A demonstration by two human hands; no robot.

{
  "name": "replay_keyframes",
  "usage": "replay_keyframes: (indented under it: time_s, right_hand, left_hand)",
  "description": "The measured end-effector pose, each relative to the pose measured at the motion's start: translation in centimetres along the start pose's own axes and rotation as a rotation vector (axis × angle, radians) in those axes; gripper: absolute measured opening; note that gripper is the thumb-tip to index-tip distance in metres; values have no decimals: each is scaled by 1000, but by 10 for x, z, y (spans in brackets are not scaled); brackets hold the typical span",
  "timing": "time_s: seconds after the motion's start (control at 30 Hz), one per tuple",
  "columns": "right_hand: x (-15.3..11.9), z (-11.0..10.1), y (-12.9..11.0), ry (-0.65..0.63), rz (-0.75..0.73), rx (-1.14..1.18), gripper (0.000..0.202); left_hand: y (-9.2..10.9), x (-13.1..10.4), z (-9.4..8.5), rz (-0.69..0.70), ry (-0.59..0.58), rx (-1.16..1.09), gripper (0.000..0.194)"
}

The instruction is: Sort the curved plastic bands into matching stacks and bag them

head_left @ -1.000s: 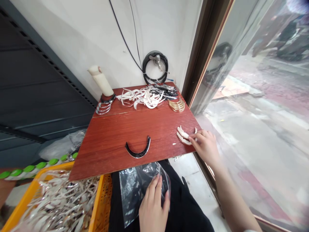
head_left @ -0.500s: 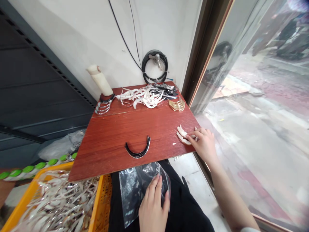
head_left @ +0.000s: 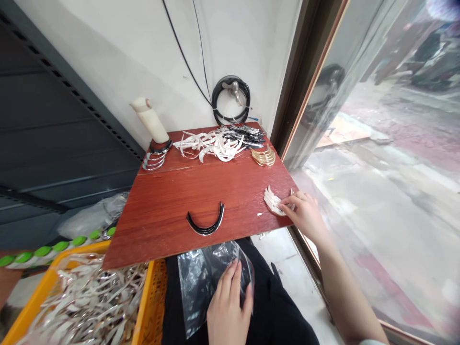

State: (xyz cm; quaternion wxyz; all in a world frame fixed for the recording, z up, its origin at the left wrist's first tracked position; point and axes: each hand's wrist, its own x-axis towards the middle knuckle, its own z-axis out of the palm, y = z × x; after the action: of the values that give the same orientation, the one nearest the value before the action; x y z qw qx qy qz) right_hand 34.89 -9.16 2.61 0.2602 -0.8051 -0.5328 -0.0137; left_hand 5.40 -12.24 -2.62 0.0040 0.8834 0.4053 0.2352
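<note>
On the right side of the red-brown board, my right hand pinches curved white strips between thumb and fingers. The strips lie together in a small arc, their right part partly covered by my fingers. A tiny white scrap is just left of them. My left hand rests flat on a clear plastic bag on my lap, fingers stretched out and thumb apart. Near the board's front edge lies a black curved piece with a shiny rim, touched by neither hand.
Along the back of the wooden board lie white strips, dark strips, gold curved pieces and silver ones. A cream bottle stands back left. A yellow crate holds many curved strips. Glass borders the right.
My right hand has pushed the white strips together; the gap between them has closed. My left hand stays on the bag.
</note>
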Motion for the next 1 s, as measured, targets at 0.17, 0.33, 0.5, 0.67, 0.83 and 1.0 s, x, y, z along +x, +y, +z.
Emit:
replay_keyframes:
  time_s: [0.17,0.33,0.5,0.67,0.83,1.0]
  right_hand:
    - [5,-8,10,55,3,70,25]
    - [13,-5,9,34,-13,14,26]
    - [16,2,4,6,-22,-36,30]
    - [9,-6,9,-10,-82,-23,28]
    - [-2,0,19,-43,-275,56,41]
    - [-15,22,26,130,-379,53,18]
  left_hand:
    - [0,0,0,4,4,-1,36]
    - [0,-1,0,-13,-5,-20,36]
    - [0,-1,0,-13,-5,-20,37]
    - [0,-1,0,-17,-9,-24,37]
    - [1,-1,-2,-33,-26,-49,38]
    - [3,0,-8,-63,-54,-115,39]
